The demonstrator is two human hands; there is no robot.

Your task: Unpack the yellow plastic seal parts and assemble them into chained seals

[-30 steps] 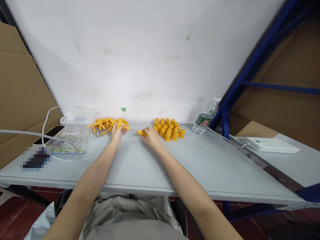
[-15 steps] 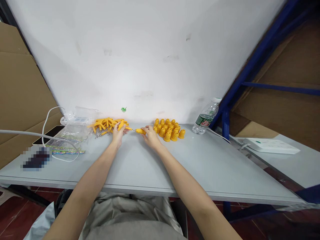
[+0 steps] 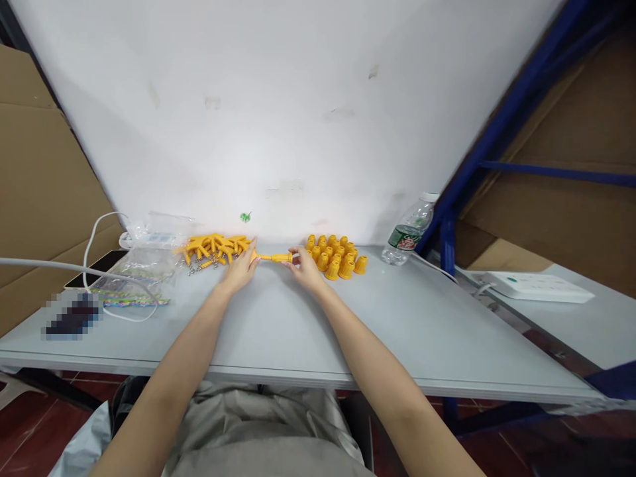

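White wall panel [image 3: 298,119] fills the back of the head view, with a small green mark [image 3: 245,216] low on it; brown cardboard [image 3: 40,185] stands at the left and a blue metal frame [image 3: 448,245] at the right. Below runs a pale grey table [image 3: 288,331].

Near the table's back edge, 2 yellow parts lie end to end between the hands, roughly level: a slim yellow stem [image 3: 265,258] on the left and a ribbed yellow cup [image 3: 281,258] on the right, the stem's end meeting the cup's narrow end. Whether the stem goes inside cannot be told.

The left hand [image 3: 241,270] has its fingers closed around the stem's wider outer end, largely covering it. The right hand [image 3: 305,270] pinches the cup at its broad end between thumb and fingers, leaving most of the cup's side uncovered.

Just beyond the left hand is a heap of yellow pieces [image 3: 211,245], some with silver chains [image 3: 193,267]. Just beside the right hand, a cluster of yellow cups [image 3: 334,255] stands with the narrow ends up. Farther right is 1 clear bottle [image 3: 407,236] with a green label; at far left, a clear plastic bag [image 3: 149,265] lies near a white cable [image 3: 89,245].
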